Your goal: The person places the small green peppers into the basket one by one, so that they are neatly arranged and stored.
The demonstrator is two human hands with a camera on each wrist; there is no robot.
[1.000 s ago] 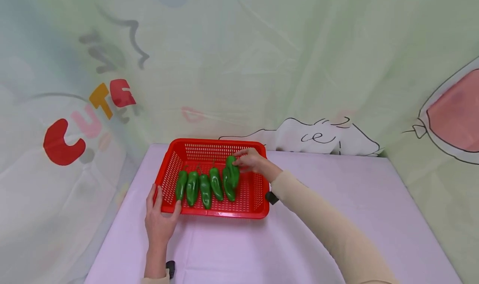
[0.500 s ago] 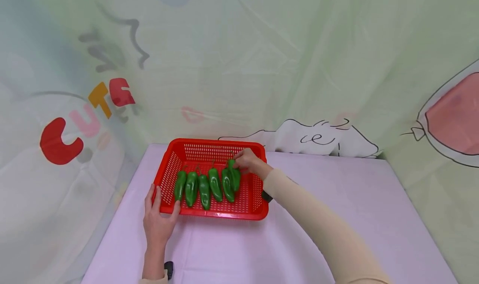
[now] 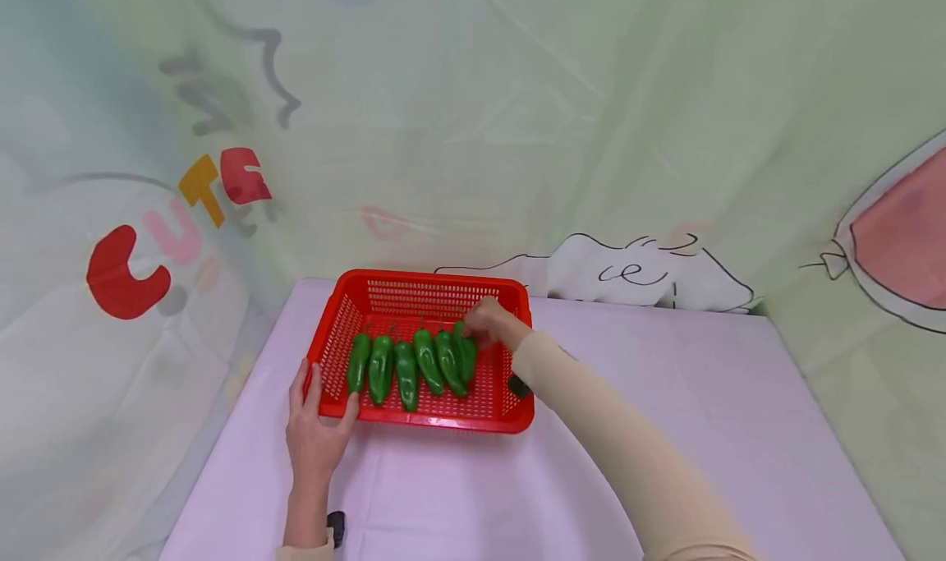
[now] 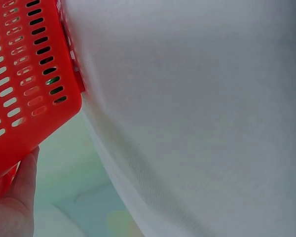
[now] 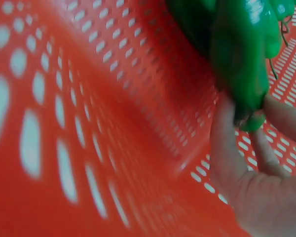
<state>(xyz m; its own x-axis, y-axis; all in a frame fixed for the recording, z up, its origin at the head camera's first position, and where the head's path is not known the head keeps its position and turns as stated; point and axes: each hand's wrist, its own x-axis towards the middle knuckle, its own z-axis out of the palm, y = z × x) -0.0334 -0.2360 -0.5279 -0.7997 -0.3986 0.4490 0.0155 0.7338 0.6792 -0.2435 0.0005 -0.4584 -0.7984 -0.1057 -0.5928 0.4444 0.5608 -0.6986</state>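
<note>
Inside a red perforated plastic basket (image 3: 458, 422), several long green peppers (image 3: 406, 374) lie side by side in a row, stems toward the back. My right hand (image 3: 486, 321) reaches over the basket's right side and pinches the stem end of the rightmost green pepper (image 3: 466, 360). In the right wrist view, thumb and fingers (image 5: 224, 143) close around the top of that pepper (image 5: 241, 54); its lower part overlaps other peppers. My left hand (image 3: 316, 438) holds the basket's front left corner, thumb at the front rim. The left wrist view catches part of that hand (image 4: 15, 207) against the basket wall (image 4: 34, 113).
The basket stands near the back edge of a table with a pale lilac cloth (image 3: 665, 397). A printed pale curtain (image 3: 480, 117) rises behind the table and along both sides. Inside the basket, bare mesh floor shows right of the peppers.
My right hand has moved slightly down and forward of the back wall, lowering the rightmost pepper beside its neighbour, which has shifted slightly at its tip. My left hand stays at the corner.
</note>
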